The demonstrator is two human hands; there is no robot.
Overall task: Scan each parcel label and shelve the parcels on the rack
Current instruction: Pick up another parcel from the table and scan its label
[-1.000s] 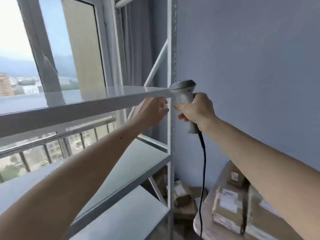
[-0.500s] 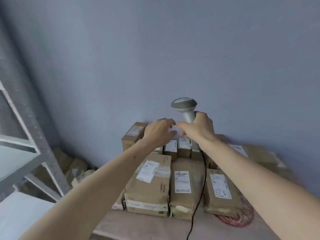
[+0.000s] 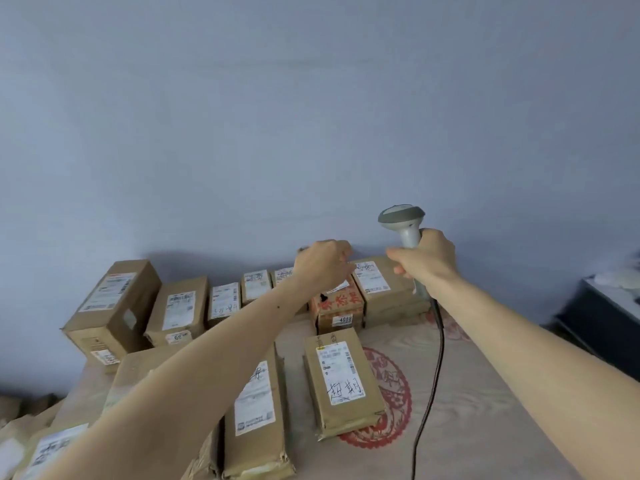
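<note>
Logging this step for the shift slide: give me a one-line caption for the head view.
Right hand holds the barcode scanner upright while the left hand reaches over labelled parcels on the table.

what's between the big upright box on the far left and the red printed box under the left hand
In the head view, four brown labelled parcels stand in a row along the wall between the big box and the red box; the left forearm crosses in front.

Single head-worn view — forward and down, close over the parcel-covered table [image 3: 485, 393] — wall [image 3: 311, 116] behind.
</note>
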